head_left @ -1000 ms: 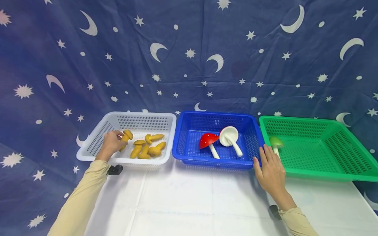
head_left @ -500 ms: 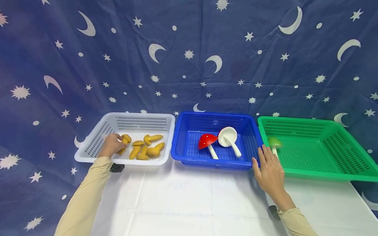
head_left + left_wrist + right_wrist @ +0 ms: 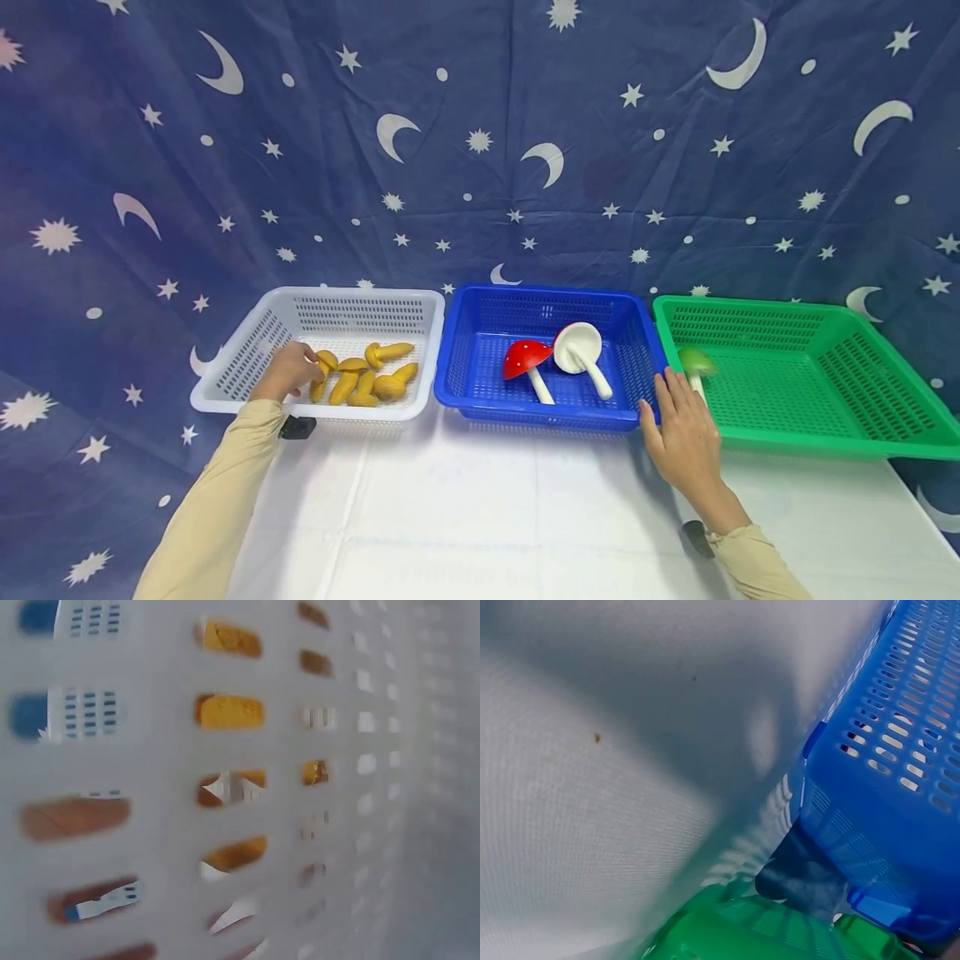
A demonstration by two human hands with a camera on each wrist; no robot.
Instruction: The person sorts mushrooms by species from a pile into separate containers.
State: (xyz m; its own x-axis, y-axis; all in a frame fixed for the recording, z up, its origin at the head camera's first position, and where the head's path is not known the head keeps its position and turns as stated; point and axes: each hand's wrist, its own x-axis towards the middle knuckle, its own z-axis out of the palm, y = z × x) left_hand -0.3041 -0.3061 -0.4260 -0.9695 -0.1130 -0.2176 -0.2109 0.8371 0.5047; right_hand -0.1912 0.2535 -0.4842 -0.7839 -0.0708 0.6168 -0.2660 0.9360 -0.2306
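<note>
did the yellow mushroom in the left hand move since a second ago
Yes. The left hand lowered the yellow mushroom toward the pile, closer to the white basket floor.

I log: white-covered table (image 3: 480,517) | bearing white basket (image 3: 247,367), blue basket (image 3: 457,367), green basket (image 3: 862,442) | side by side, left to right.

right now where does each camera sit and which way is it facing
Head: above the table, facing forward and down at the white basket, blue basket and green basket; both sleeves and hands show.
Left wrist: pressed close to the white basket's wall; no hand shows.
Right wrist: low, facing the blue and green baskets' corners; no hand shows.
Shared: all baskets.
</note>
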